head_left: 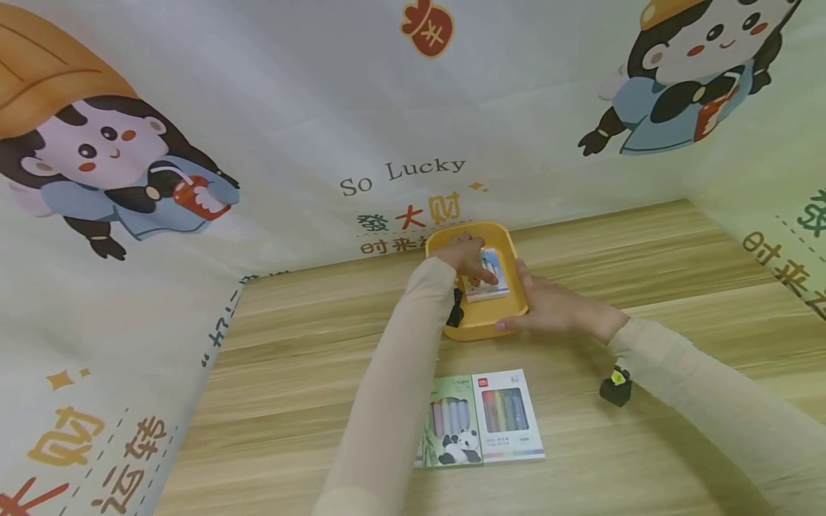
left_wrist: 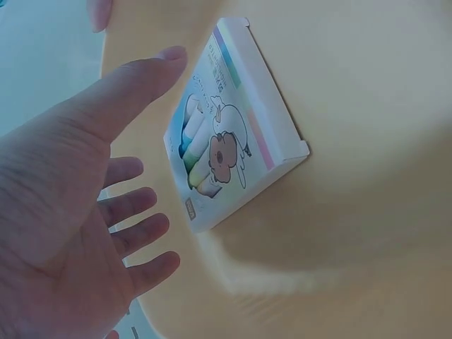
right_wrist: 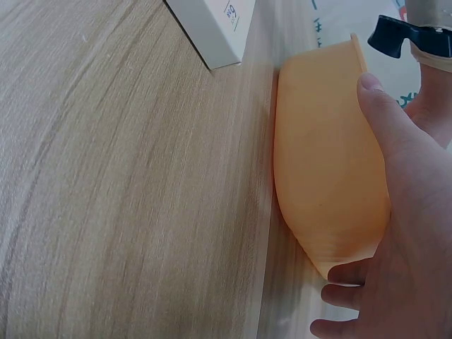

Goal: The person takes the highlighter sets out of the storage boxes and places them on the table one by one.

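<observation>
A small flat box of coloured sticks, printed with cartoon animals, lies inside the yellow plastic bin. My left hand is over the bin's far left part, its fingers spread. In the left wrist view the left hand has its thumb close beside the box and grips nothing. At the bin's near right corner, my right hand holds the wall, thumb toward the near end and fingers along the right side. The right wrist view shows the right hand against the bin's outer wall.
Nearer on the wooden table lie a green panda box of coloured sticks and a white box of coloured sticks, side by side. The left sleeve partly covers this row. A printed cloth wall rises behind the bin.
</observation>
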The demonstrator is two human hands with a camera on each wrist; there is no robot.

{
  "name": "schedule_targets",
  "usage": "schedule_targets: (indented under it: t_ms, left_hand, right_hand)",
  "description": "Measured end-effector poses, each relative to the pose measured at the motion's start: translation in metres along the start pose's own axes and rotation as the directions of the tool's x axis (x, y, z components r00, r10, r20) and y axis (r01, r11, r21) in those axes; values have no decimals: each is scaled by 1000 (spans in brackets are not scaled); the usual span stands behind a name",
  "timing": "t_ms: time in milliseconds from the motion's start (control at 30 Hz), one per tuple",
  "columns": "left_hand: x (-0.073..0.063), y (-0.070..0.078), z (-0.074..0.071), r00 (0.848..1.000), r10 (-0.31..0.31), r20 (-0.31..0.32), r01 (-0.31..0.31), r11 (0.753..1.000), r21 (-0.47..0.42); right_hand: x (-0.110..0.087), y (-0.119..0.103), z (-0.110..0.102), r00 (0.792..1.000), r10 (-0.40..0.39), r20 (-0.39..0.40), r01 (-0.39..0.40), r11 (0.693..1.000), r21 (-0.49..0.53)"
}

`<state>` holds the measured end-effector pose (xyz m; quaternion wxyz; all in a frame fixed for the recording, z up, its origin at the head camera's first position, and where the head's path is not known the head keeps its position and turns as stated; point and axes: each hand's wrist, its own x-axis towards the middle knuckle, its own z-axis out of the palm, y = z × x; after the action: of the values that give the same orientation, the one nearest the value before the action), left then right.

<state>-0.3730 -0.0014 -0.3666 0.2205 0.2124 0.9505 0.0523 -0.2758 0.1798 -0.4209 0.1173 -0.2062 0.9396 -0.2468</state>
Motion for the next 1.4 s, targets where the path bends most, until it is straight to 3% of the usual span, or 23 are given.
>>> schedule_targets:
  t_ms: [200,500,800,1100,1400]
  left_hand:
    - [-2,0,2,1000,2,-17,-2,1000,-13]
    - [8,-1,7,1000,-21,-10,21,1000,-21]
    - [10,1,12,999,-23,-46,23,1000,5]
    - [16,-1,15,998,-51,-29,51,999,-2]
    - [12,2,16,998,-36,-49,38,998,42]
  right_hand:
    - [0,0,0,1000,3,2,-3,1000,-6]
    - [0,2,1,1000,1,-6,-1,1000,-2]
    - [0,3,2,1000,11,-7,-11,1000,-8]
    - [0,2,1,1000,8,-8,-8,1000,13]
    - [0,2,1,1000,-4,-8,4,1000,20]
